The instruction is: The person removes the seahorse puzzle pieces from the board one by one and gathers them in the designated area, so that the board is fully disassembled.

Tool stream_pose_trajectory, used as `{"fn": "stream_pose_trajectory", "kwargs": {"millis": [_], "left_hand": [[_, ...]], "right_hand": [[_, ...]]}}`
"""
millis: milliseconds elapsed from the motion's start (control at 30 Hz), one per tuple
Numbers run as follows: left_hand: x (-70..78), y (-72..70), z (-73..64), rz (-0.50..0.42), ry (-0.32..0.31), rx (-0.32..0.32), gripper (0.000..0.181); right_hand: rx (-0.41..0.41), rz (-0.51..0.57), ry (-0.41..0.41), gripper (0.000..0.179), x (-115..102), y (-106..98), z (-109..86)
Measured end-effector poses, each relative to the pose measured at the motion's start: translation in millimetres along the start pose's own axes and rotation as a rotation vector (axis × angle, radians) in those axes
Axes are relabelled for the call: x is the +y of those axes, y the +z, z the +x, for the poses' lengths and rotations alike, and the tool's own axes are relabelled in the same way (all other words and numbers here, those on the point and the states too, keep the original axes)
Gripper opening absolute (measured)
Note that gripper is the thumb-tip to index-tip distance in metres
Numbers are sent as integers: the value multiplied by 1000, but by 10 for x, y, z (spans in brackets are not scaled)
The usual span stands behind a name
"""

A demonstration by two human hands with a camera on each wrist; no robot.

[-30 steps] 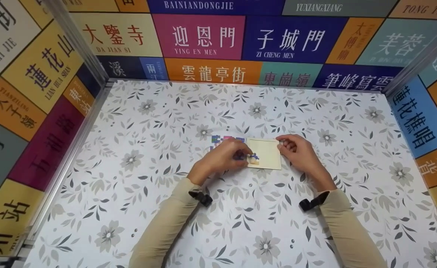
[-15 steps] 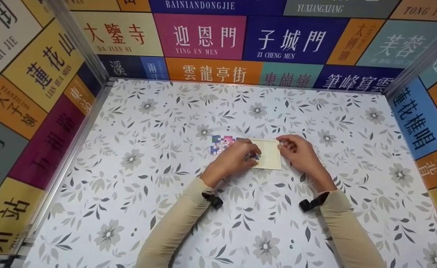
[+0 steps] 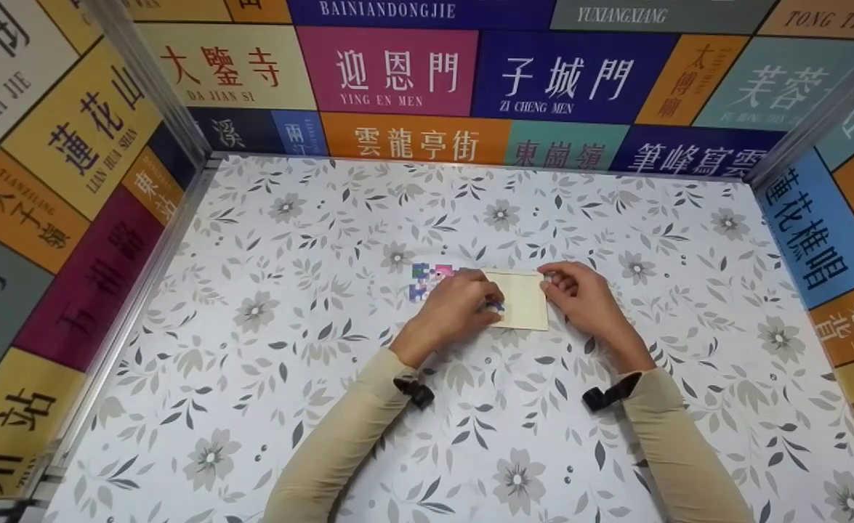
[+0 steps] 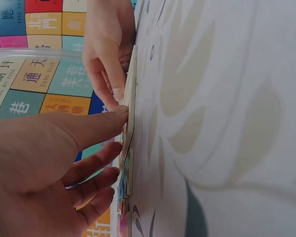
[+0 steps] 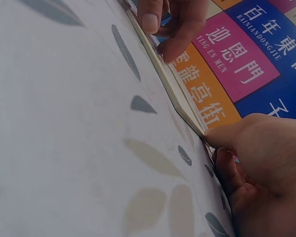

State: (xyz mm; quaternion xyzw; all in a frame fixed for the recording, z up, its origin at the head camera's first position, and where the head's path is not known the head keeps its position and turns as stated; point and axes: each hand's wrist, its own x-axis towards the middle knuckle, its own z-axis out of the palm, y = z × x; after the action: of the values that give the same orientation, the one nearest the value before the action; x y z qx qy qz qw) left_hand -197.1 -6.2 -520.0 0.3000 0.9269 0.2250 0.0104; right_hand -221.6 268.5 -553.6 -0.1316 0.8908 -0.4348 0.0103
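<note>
A small cream puzzle board (image 3: 527, 301) with a raised rim lies flat on the table. My left hand (image 3: 456, 305) is over its left part, thumb and forefinger at either side of a blue jigsaw piece (image 3: 496, 306) that they pinch against the board. In the left wrist view the thumb (image 4: 113, 121) rests low on the board and the other fingers spread beside it. At the far right corner, my right hand (image 3: 579, 290) grips the board's edge with thumb and forefinger, its remaining fingers curled. The left hand hides the board's left edge.
Several colourful jigsaw pieces (image 3: 419, 292) lie left of the board, partly covered by the left hand; one is pink (image 3: 442, 271). A floral cloth (image 3: 325, 436) covers the table. Panels with printed characters (image 3: 397, 73) stand along the back and both sides.
My left hand has shifted right, farther over the board, and has stayed nearly still for the last half second. My right hand keeps its place at the board's corner.
</note>
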Motion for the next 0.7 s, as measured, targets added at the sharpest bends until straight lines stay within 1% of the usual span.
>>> {"fn": "stream_pose_trajectory", "kwargs": {"millis": [200, 300, 400, 600, 700], "left_hand": [[-24, 16, -5, -7, 2, 40, 19], [-40, 12, -8, -21, 3, 48, 20], [-46, -7, -17, -27, 0, 31, 23], [-43, -6, -15, -50, -17, 8, 23], [-36, -7, -14, -57, -9, -1, 22]], "right_hand": [[3, -6, -9, 28, 0, 1, 0], [2, -11, -5, 28, -3, 2, -1], [2, -17, -2, 28, -7, 1, -3], [5, -19, -6, 28, 0, 2, 0], [8, -18, -3, 28, 3, 5, -1]]}}
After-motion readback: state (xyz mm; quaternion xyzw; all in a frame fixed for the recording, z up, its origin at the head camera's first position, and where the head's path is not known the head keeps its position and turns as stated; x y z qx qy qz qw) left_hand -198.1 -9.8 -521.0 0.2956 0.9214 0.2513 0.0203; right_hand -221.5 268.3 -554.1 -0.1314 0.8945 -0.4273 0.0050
